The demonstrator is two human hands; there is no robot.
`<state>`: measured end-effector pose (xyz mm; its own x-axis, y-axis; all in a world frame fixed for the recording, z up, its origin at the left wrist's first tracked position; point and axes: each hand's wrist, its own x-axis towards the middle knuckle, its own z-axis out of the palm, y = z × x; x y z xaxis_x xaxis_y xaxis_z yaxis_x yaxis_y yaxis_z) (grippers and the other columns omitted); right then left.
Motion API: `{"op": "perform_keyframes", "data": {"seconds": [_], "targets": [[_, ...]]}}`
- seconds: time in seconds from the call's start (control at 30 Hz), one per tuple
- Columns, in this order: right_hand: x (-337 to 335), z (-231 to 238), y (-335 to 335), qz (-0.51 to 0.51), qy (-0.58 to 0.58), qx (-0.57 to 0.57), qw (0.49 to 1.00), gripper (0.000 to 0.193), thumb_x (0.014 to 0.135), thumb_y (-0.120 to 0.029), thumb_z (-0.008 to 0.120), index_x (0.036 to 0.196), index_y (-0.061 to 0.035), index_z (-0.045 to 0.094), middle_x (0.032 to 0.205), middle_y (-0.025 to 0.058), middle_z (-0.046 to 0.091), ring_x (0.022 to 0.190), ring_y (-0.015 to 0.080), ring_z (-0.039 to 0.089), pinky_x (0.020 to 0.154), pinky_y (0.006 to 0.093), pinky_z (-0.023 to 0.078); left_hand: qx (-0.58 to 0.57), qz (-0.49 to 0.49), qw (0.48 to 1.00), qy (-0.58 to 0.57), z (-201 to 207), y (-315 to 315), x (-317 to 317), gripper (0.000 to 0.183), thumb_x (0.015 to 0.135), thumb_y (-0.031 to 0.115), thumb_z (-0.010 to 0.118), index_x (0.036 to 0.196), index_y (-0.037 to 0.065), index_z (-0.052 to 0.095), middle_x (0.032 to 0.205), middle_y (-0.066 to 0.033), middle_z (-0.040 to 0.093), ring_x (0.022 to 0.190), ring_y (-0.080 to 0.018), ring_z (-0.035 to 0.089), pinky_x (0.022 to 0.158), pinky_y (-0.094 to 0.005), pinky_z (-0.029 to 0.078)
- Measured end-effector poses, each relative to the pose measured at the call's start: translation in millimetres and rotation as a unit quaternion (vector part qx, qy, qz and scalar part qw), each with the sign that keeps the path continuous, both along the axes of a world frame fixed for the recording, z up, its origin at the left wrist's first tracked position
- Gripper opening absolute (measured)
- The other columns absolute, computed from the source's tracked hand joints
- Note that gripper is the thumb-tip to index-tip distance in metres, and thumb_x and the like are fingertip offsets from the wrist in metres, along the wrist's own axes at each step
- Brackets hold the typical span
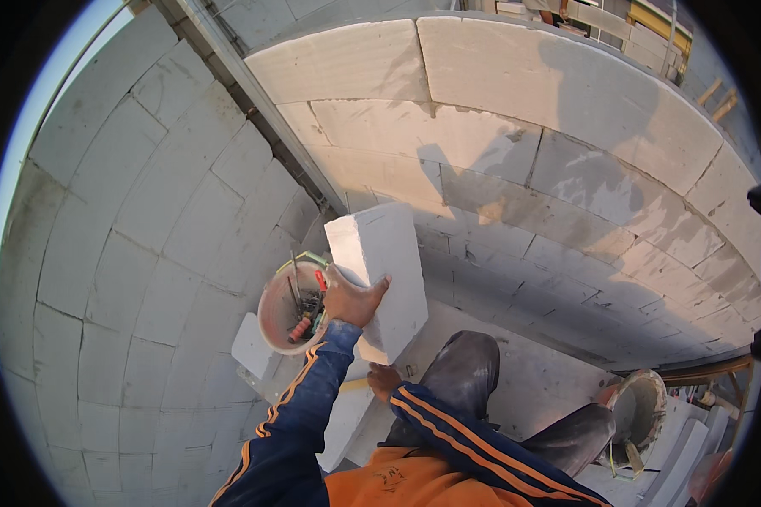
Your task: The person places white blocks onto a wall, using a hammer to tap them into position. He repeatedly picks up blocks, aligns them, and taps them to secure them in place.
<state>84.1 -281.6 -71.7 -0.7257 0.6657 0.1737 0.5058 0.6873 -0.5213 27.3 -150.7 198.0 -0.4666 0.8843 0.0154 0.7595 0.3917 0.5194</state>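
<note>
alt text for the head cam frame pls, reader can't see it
Looking down from a person's head: the left hand grips the side of a white building block while the right hand supports it from below, in a corner of pale block walls. A bucket holding tools sits left of the block, and another bucket lies lower right.

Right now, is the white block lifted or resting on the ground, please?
Lifted: the white block is held tilted by both hands, left hand on its face, clear of the floor.
</note>
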Motion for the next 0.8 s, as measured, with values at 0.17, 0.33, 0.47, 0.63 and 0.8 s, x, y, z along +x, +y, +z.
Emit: {"op": "perform_keyframes", "data": {"seconds": [0.17,0.33,0.47,0.63,0.8], "targets": [[10,23,4,-0.095,-0.028,-0.065,0.993,0.017,0.076,-0.013,0.063,0.085,-0.0024,0.073,0.093,0.0168,0.070,0.090,0.0338,0.069,0.072,0.0440,0.057,0.002,0.031,0.999,0.007,-4,-1,13,0.114,0.068,0.063,0.080,0.136,-0.013,0.031,0.116,-0.0388,0.061,0.105,-0.0508,0.065,0.092,-0.0490,0.052],[56,86,-6,-0.050,-0.002,-0.063,0.997,0.029,0.089,-0.013,0.058,0.114,-0.0002,0.064,0.107,0.0140,0.066,0.095,0.0313,0.067,0.082,0.0429,0.055,0.070,0.031,0.994,0.081,-15,2,20,0.114,0.066,0.060,0.085,0.133,-0.017,0.035,0.115,-0.0336,0.063,0.108,-0.0477,0.064,0.096,-0.0468,0.050],[118,141,-9,-0.035,0.119,-0.159,0.979,0.043,0.086,-0.003,0.055,0.129,0.0032,0.058,0.135,0.0247,0.053,0.127,0.0408,0.051,0.109,0.0447,0.043,0.029,0.017,0.995,-0.096,-19,0,23,0.107,0.066,0.052,0.088,0.132,-0.014,0.036,0.128,-0.0324,0.056,0.117,-0.0413,0.060,0.098,-0.0452,0.049],[188,212,-13,-0.186,0.222,-0.157,0.944,0.046,0.084,-0.001,0.054,0.130,-0.0004,0.059,0.119,0.0247,0.063,0.119,0.0413,0.057,0.103,0.0454,0.048,0.037,0.022,0.994,0.102,-22,-11,45,0.111,0.068,0.051,0.086,0.140,-0.009,0.027,0.134,-0.0337,0.051,0.123,-0.0443,0.057,0.107,-0.0488,0.043],[299,264,-30,-0.345,0.189,-0.131,0.910,0.038,0.088,-0.005,0.055,0.125,0.0000,0.061,0.106,0.0212,0.067,0.090,0.0381,0.067,0.081,0.0445,0.056,-0.061,0.015,0.998,0.004,20,3,96,0.109,0.067,0.049,0.085,0.141,-0.006,0.027,0.125,-0.0303,0.059,0.115,-0.0437,0.062,0.103,-0.0469,0.046]]}}
